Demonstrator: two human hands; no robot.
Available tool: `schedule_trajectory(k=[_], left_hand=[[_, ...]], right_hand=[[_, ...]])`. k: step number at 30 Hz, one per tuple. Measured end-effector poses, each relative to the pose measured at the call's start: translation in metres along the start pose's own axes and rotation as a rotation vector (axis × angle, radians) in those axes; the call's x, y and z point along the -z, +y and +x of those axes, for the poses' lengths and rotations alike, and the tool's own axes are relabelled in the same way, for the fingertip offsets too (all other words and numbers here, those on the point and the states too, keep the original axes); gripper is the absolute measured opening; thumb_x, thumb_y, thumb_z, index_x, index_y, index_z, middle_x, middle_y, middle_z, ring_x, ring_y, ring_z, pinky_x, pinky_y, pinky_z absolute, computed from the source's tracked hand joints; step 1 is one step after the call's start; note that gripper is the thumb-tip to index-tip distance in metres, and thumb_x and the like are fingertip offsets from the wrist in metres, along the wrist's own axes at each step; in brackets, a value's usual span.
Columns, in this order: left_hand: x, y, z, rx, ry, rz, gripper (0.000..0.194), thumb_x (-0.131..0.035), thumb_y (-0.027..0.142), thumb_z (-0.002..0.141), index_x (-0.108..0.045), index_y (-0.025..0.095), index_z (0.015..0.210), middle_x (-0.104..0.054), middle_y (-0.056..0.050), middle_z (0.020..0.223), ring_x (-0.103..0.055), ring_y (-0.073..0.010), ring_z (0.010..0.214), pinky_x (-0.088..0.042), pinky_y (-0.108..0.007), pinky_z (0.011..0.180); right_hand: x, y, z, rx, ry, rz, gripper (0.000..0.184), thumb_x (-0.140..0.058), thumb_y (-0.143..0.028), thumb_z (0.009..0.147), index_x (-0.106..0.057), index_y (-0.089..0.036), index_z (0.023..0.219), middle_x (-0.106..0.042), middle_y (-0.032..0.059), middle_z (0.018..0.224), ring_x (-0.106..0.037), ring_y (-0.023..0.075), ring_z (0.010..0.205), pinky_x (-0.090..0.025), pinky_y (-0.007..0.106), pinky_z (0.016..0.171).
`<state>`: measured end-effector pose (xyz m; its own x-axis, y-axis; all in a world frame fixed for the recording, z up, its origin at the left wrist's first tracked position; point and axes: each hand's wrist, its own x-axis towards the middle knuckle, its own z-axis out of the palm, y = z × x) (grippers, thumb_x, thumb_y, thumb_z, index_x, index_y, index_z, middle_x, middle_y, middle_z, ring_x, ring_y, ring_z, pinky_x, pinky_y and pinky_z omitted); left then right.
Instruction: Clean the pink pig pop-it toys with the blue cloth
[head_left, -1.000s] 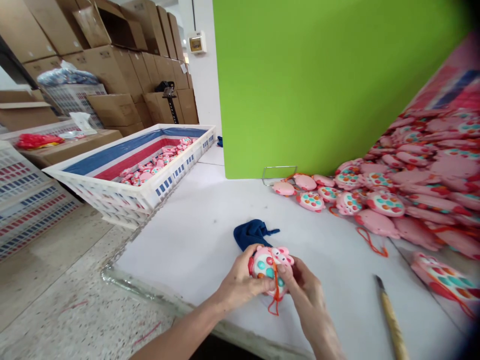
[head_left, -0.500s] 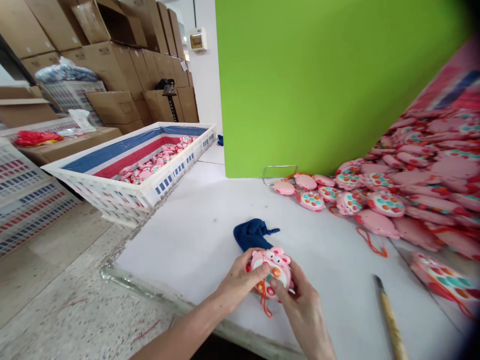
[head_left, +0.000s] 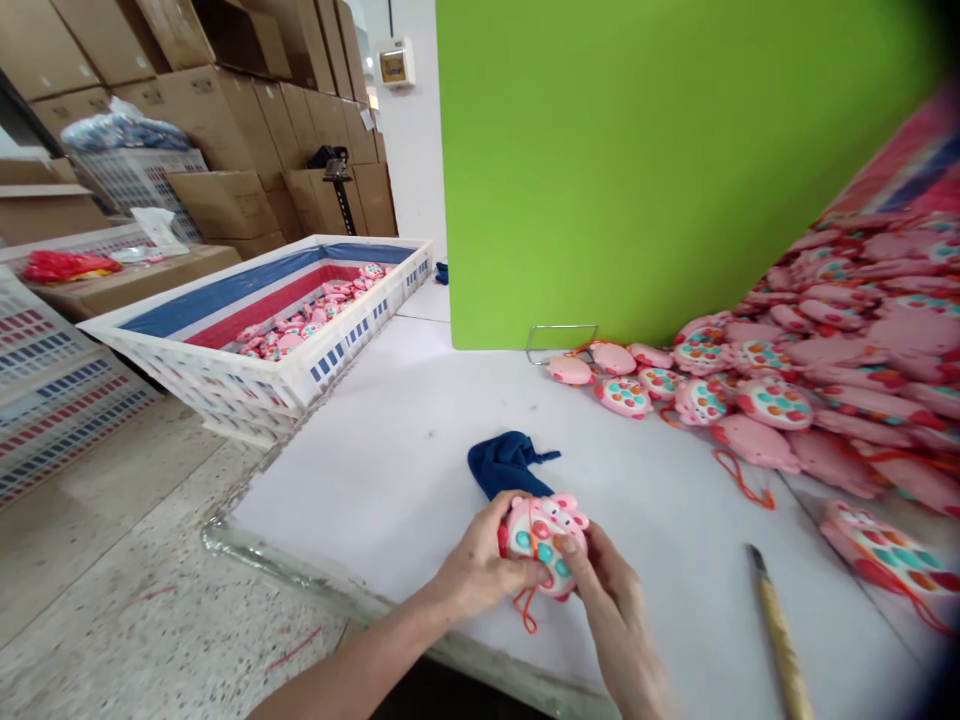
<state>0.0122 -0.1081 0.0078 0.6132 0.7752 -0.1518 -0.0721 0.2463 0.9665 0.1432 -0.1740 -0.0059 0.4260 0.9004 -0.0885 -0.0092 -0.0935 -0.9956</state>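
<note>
Both my hands hold one pink pig-shaped toy [head_left: 541,540] with teal and orange buttons over the near edge of the white table [head_left: 390,450]. My left hand [head_left: 480,565] grips its left side with the thumb pressed on the face. My right hand [head_left: 611,600] grips its right side, thumb on the buttons. An orange cord [head_left: 525,605] hangs below the toy. A dark blue cloth [head_left: 506,465] lies just behind the toy.
A big heap of the same pink toys [head_left: 810,360] covers the table's right side against a green board [head_left: 637,160]. A wooden-handled brush [head_left: 780,640] lies to my right. A white crate [head_left: 247,375] with toys stands to the left, cardboard boxes [head_left: 225,110] behind.
The toy has been turned in my hands: its button face tipped away, then back toward me. Both hands stayed on it, and the cord swung below.
</note>
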Motion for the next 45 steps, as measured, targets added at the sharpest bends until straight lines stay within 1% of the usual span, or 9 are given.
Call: schedule_trajectory(k=[9,16,19,23,26,31,36,39,45], left_hand=[[0.011,-0.002,0.000,0.054,0.086,-0.009,0.038,-0.068,0.039,0.071,-0.056,0.014,0.096,-0.059,-0.002,0.081,-0.057,-0.0138,0.071,-0.046,-0.023,0.063],[0.088,0.046,-0.009,-0.508,0.726,0.674,0.032,-0.060,0.024,0.076,-0.047,0.019,0.105,-0.060,-0.007,0.110,-0.061,-0.0196,0.095,-0.050,-0.030,0.079],[0.114,0.034,-0.009,-0.611,0.496,1.172,0.041,-0.051,0.019,0.082,-0.043,0.021,0.122,-0.048,-0.011,0.133,-0.038,-0.0250,0.129,-0.036,-0.042,0.102],[0.128,0.003,0.001,-0.417,-0.030,1.448,0.044,-0.044,0.020,0.087,-0.045,0.026,0.130,-0.039,-0.007,0.143,-0.016,-0.0284,0.139,-0.025,-0.050,0.108],[0.133,0.006,0.008,-0.355,-0.029,1.278,0.043,-0.040,0.021,0.088,-0.047,0.027,0.130,-0.044,-0.006,0.139,-0.028,-0.0258,0.133,-0.028,-0.045,0.107],[0.118,0.034,0.005,-0.198,0.297,0.524,0.042,-0.051,0.030,0.083,-0.051,0.022,0.124,-0.059,-0.008,0.120,-0.052,-0.0242,0.111,-0.040,-0.038,0.097],[0.069,0.021,-0.003,0.143,0.119,-0.277,0.039,-0.056,0.036,0.079,-0.058,0.015,0.111,-0.066,-0.008,0.089,-0.063,-0.0178,0.072,-0.051,-0.027,0.058],[0.046,0.004,-0.004,0.224,0.090,-0.350,0.044,-0.058,0.047,0.077,-0.060,0.013,0.106,-0.064,-0.006,0.073,-0.057,-0.0139,0.052,-0.043,-0.022,0.042],[0.033,-0.004,-0.005,0.105,0.148,-0.154,0.033,-0.072,0.029,0.065,-0.065,0.011,0.092,-0.066,-0.005,0.077,-0.060,-0.0131,0.064,-0.046,-0.021,0.058]], right_hand=[[0.004,0.008,0.000,0.024,-0.095,-0.103,0.041,-0.053,-0.053,0.081,-0.061,-0.018,0.102,-0.067,0.0042,0.084,-0.061,0.0179,0.073,-0.049,0.024,0.060],[0.027,0.026,0.009,0.015,0.076,-0.311,0.046,-0.056,-0.055,0.076,-0.062,-0.020,0.105,-0.067,0.0088,0.105,-0.062,0.0247,0.099,-0.053,0.026,0.073],[0.027,0.034,0.011,0.028,0.050,-0.344,0.045,-0.056,-0.055,0.075,-0.064,-0.020,0.102,-0.068,0.0088,0.100,-0.063,0.0240,0.096,-0.054,0.025,0.071],[0.023,0.043,0.011,0.026,-0.010,-0.343,0.045,-0.059,-0.054,0.074,-0.064,-0.020,0.103,-0.068,0.0087,0.096,-0.064,0.0240,0.095,-0.054,0.024,0.070],[0.026,0.042,0.009,0.013,-0.007,-0.331,0.045,-0.061,-0.055,0.072,-0.065,-0.021,0.101,-0.069,0.0081,0.095,-0.064,0.0246,0.096,-0.054,0.025,0.073],[0.027,0.025,0.004,-0.029,-0.005,-0.276,0.045,-0.060,-0.058,0.071,-0.068,-0.022,0.096,-0.071,0.0068,0.097,-0.066,0.0236,0.086,-0.055,0.027,0.074],[-0.003,0.006,-0.003,-0.004,-0.033,-0.167,0.046,-0.054,-0.059,0.077,-0.070,-0.020,0.094,-0.072,0.0080,0.090,-0.065,0.0237,0.081,-0.055,0.029,0.065],[-0.018,0.002,-0.005,-0.013,-0.058,-0.054,0.046,-0.055,-0.055,0.078,-0.068,-0.019,0.103,-0.071,0.0084,0.094,-0.065,0.0236,0.083,-0.055,0.030,0.064],[-0.021,0.002,-0.009,-0.048,-0.041,0.030,0.048,-0.056,-0.055,0.078,-0.065,-0.017,0.107,-0.070,0.0097,0.101,-0.065,0.0231,0.081,-0.054,0.029,0.059]])
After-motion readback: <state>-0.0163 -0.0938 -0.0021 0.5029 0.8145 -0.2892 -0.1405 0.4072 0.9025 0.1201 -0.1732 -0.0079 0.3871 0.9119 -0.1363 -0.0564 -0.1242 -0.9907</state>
